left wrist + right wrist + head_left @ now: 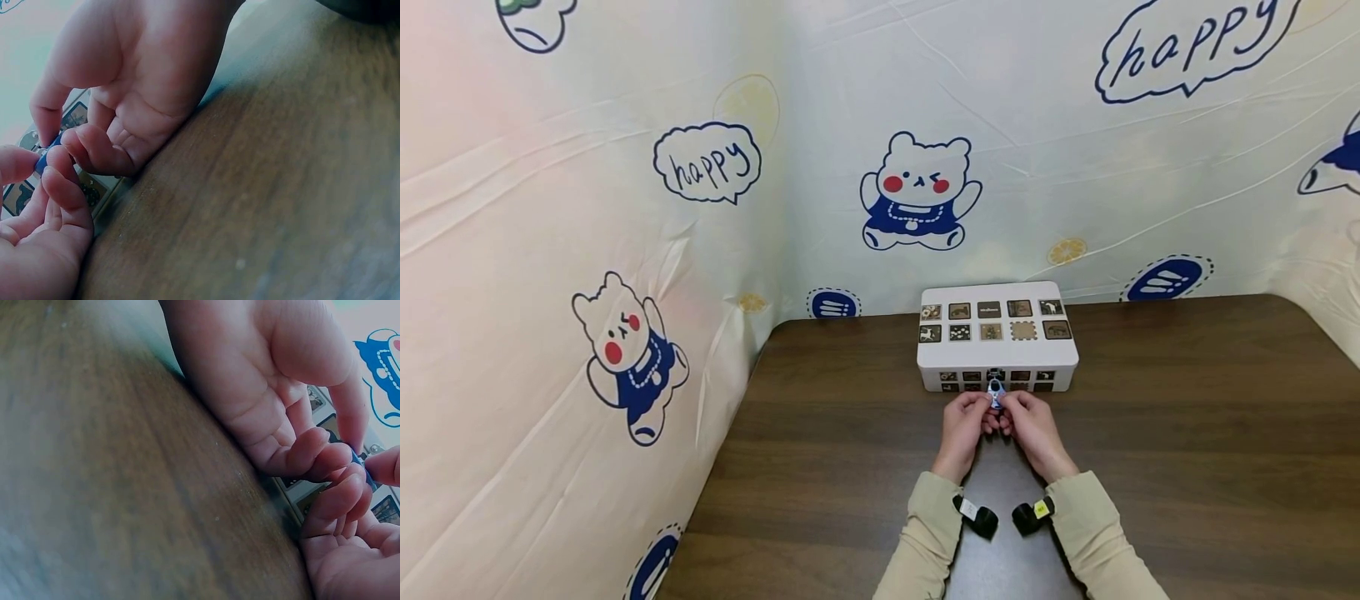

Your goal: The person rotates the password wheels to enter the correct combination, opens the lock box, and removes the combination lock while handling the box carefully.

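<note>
A small blue padlock (996, 393) with its shackle upward is in front of the latch (996, 374) of a white box (997, 355). My left hand (964, 427) pinches the padlock's left side between thumb and fingers. From the right, my right hand (1032, 427) pinches it too, and the fingertips of both hands meet beneath it. In the left wrist view only a blue sliver of the padlock (42, 164) shows between the fingers. The right wrist view also shows its blue edge (365, 471). Whether the shackle passes through the latch cannot be told.
Small dark and tan picture squares cover the box's lid and front. The box stands on a brown wooden table (1187, 433), near its back edge. A pale curtain (820, 167) with bear prints hangs behind and at the sides. Black wrist cameras (984, 522) sit at both cuffs.
</note>
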The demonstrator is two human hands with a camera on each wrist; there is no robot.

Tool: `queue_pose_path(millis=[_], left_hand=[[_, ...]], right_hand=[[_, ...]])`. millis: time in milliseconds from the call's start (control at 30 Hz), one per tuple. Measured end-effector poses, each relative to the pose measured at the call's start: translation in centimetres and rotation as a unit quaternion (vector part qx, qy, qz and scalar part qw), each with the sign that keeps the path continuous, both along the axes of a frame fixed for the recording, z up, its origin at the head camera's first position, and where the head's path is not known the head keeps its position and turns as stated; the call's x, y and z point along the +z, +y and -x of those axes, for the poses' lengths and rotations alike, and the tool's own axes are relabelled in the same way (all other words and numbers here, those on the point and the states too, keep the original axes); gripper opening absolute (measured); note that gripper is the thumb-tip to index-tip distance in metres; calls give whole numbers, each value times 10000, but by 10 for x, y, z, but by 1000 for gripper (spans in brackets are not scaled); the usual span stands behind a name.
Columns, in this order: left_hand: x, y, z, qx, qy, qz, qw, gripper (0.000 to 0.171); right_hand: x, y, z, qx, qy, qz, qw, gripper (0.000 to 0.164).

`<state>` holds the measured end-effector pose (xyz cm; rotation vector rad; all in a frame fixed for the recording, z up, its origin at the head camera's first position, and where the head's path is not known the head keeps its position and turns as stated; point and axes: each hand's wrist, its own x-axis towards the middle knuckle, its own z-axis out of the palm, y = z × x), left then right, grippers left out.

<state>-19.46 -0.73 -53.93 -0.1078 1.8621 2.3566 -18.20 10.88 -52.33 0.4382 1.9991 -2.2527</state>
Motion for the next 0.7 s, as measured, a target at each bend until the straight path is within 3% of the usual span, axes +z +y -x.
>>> queue_pose_path(millis=[700], left_hand=[[0,0,0,1,-26,-13,10000,11]], right_hand=[[-1,-1,1,-30,38,-162,9999,21]])
